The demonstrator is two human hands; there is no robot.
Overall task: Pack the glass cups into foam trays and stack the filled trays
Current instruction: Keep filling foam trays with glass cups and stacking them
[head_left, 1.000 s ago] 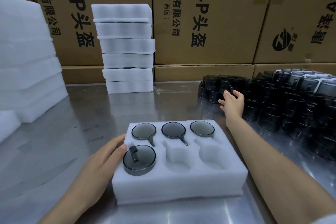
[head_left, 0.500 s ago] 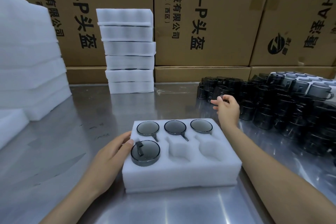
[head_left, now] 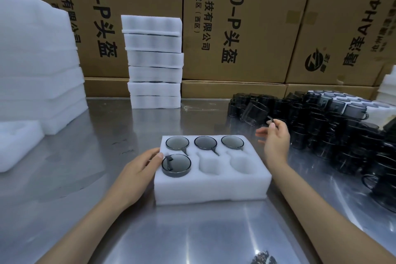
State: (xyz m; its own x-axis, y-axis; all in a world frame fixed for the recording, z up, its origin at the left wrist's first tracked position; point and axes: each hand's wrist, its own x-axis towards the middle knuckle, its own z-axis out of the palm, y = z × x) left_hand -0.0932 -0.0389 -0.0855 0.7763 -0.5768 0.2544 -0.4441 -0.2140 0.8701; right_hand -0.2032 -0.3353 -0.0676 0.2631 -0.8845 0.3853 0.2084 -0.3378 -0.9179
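A white foam tray lies on the steel table in front of me. Three dark glass cups fill its back row, and another cup sits tilted and proud in the front-left pocket. The front-middle and front-right pockets hold nothing. My left hand rests against the tray's left edge, thumb beside that cup. My right hand is raised behind the tray's right end and pinches the handle of a smoky glass cup, which hangs tilted above the table. A large heap of dark glass cups covers the table's right side.
A stack of filled foam trays stands at the back centre. Taller piles of foam and a loose tray sit at the left. Cardboard boxes wall the back. More foam with cups is at far right.
My right hand has lifted a cup by its handle out of the heap and drawn it back toward the tray. My left hand stays on the tray's left edge.
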